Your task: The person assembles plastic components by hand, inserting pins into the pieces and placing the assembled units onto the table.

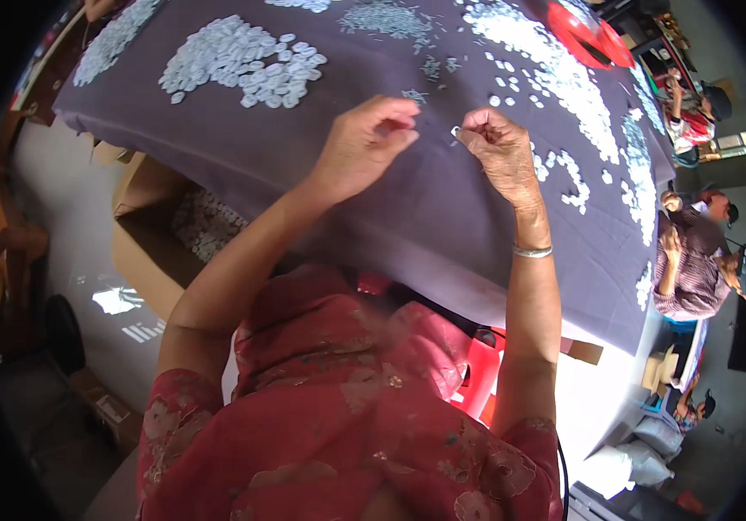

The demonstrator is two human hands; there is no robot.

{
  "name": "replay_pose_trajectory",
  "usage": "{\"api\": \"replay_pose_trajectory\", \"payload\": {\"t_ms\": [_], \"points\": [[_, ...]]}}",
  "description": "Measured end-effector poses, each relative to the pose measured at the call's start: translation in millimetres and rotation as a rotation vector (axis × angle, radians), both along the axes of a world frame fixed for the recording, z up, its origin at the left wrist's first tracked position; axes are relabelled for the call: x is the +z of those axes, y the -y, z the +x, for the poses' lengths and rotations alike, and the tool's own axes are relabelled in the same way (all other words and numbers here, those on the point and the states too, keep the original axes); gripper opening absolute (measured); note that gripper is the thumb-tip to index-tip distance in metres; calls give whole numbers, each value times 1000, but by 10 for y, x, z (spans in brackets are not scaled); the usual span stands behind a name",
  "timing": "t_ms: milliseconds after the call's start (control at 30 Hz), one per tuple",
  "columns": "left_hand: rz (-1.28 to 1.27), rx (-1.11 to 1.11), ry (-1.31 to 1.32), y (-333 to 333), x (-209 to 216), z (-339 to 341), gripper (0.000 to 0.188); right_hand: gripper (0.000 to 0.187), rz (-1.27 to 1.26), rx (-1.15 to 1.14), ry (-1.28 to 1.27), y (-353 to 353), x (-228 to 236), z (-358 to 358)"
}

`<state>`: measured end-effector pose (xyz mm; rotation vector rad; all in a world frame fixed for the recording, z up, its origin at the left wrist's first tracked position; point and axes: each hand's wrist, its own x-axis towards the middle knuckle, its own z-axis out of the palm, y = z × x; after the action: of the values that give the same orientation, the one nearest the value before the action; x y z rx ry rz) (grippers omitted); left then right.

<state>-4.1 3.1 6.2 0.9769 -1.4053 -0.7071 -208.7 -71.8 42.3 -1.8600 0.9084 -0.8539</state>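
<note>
My right hand (496,148) pinches a small white plastic clip (456,132) between thumb and fingertips, just above the dark cloth. Across from it, my left hand (368,146) is curved, its thumb and index finger apart. Nothing shows between them. Just beyond the left fingertips lies a little group of thin metal nails (414,96). A larger nail pile (387,21) is farther back. At the far left sits a heap of white oval plastic pieces (243,65). Many small white pieces (585,104) spread along the right side, with a smaller cluster (574,181) beside my right wrist.
A purple-grey cloth (373,230) covers the table. At the far right stands a red container (577,36). Below the left table edge, an open cardboard box (143,217) holds more white pieces. Several people (694,260) are off to the right.
</note>
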Motion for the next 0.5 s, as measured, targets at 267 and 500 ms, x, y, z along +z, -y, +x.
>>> {"api": "replay_pose_trajectory", "payload": {"t_ms": [267,500], "points": [[186,-52,-67,4,-33,64,34,7,31,123,31,-155,-185,442],[263,-119,-90,18,-50,126,31,7,44,133,151,-202,-282,444]]}}
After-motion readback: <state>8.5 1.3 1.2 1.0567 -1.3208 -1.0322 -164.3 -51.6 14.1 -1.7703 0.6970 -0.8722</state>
